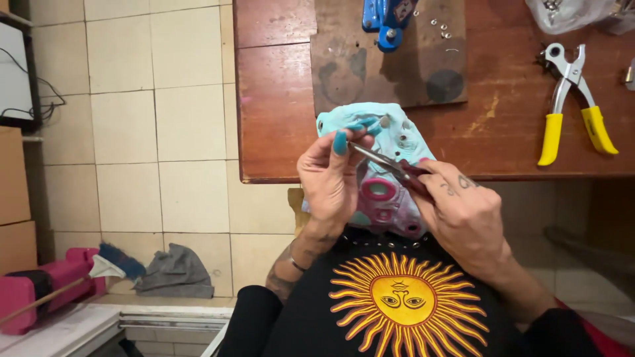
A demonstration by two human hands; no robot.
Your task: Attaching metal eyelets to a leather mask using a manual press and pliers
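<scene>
A light turquoise shoe upper with pink trim (pixel 390 142) rests against the near edge of a wooden table (pixel 278 119), partly on my lap. My left hand (pixel 331 178) pinches its upper edge between thumb and fingers. Its nails are painted teal. My right hand (pixel 466 215) grips a slim metal tool with dark red handles (pixel 390 164). The tool's tip reaches under my left fingers to the shoe's edge. Small metal eyelets show on the turquoise material.
Yellow-handled punch pliers (pixel 574 99) lie at the table's right. A dark work board (pixel 390 56) carries a blue metal tool (pixel 385 20) and loose small eyelets (pixel 442 28). A clear plastic bag (pixel 569 13) sits at top right. On the floor left: pink object, broom, grey cloth (pixel 175 272).
</scene>
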